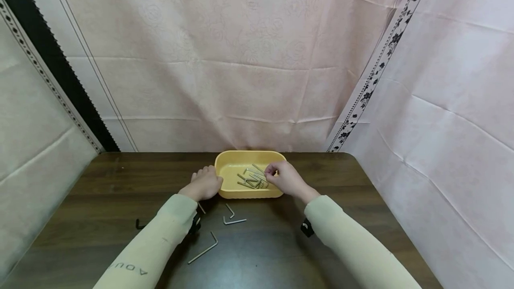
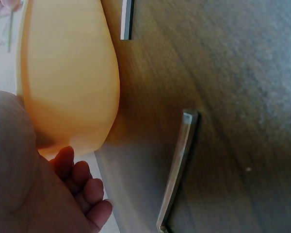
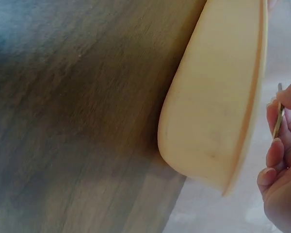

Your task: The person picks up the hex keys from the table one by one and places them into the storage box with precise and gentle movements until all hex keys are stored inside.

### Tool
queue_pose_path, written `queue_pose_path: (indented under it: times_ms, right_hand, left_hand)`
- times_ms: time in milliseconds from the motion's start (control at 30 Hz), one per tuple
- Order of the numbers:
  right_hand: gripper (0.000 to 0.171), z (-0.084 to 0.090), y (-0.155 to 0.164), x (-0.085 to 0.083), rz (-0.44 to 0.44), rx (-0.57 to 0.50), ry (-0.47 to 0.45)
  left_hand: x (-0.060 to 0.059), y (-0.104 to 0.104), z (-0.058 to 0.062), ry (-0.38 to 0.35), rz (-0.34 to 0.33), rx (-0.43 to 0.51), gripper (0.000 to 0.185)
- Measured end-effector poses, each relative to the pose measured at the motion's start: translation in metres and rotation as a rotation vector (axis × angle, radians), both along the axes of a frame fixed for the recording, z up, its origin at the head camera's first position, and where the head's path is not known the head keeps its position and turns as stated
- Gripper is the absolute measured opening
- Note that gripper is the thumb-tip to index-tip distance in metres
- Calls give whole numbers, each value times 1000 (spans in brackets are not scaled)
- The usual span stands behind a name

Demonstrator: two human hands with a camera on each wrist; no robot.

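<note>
A yellow plastic tray (image 1: 250, 194) stands at the table's far edge with several hex keys (image 1: 254, 182) heaped in it. My left hand (image 1: 203, 183) grips the tray's left end, the thumb at the rim and the fingers curled at the outer wall in the left wrist view. Over the tray's right side, my right hand (image 1: 286, 179) pinches a small hex key (image 3: 280, 119) between thumb and fingers. In the right wrist view part of that key is hidden by the fingers.
Loose hex keys lie on the wooden table (image 1: 261, 253) before the tray: a long one (image 1: 205, 252), a silver one (image 1: 234, 222) and a short one (image 1: 230, 211). A black hex key (image 1: 138, 225) lies partly behind the left sleeve. Pale cloth (image 1: 241, 79) hangs around the table.
</note>
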State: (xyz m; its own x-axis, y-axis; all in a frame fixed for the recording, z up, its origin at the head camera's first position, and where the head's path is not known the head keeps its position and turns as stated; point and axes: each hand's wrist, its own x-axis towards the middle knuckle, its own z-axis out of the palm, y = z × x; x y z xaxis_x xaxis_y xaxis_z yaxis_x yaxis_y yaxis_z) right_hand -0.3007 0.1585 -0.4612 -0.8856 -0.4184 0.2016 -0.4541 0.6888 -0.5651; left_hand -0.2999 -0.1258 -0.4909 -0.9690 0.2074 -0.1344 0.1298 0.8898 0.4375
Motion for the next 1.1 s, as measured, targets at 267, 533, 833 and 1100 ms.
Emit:
queue_pose_path:
  times_ms: [267,533,833,1100]
  right_hand:
    - [10,-10,-16,-14,-187,7,-15]
    - [23,-17,-33,-22,-210,-6,-94]
    - [48,-20,-38,-31,-286,171,-198]
    - [52,-24,-33,-34,-211,162,-259]
  left_hand:
    - [1,-1,0,0,7,3,38]
    - [1,-1,-2,11,18,-1,36]
    - [1,-2,-2,-1,-2,9,37]
    - [1,-1,-1,-7,-10,5,34]
